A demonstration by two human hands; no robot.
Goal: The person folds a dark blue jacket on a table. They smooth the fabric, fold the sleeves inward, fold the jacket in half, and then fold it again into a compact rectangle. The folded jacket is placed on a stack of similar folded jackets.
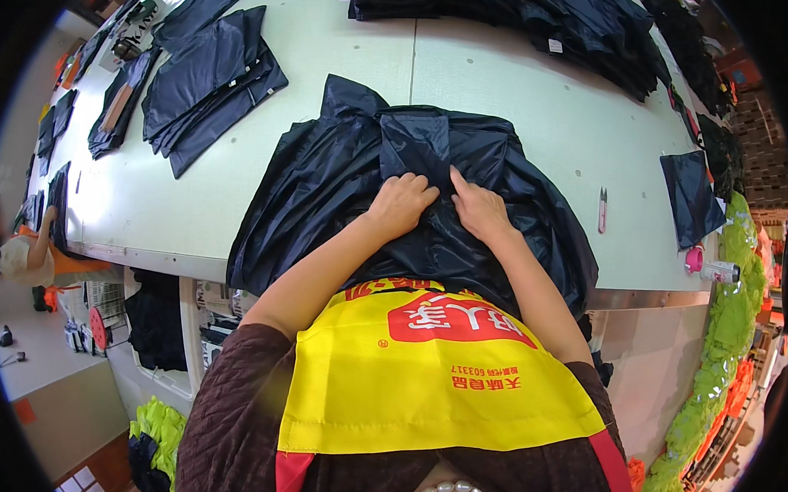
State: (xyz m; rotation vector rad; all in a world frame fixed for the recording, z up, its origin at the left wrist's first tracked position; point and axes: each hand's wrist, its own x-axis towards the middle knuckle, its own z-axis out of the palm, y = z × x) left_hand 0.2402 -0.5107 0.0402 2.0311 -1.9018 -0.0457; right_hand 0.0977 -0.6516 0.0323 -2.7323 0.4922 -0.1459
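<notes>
A dark navy garment (327, 177) of thin, shiny fabric lies spread and wrinkled on the pale table in front of me, its lower part hanging over the near edge. My left hand (402, 204) is closed on its fabric near the middle, fingers curled. Just to the right, my right hand (481, 208) rests on the same cloth with the index finger pointing forward and the other fingers folded under; whether they pinch fabric is hidden. A flat rectangular panel (416, 146) of the garment lies just beyond both hands.
Folded dark garments (212, 89) are stacked at the left, and a large dark pile (510, 14) lies at the far edge. Thread snips (602, 209) lie to the right, near a small folded dark piece (691, 197) and a pink tape roll (694, 258). Another person (38, 252) works at far left.
</notes>
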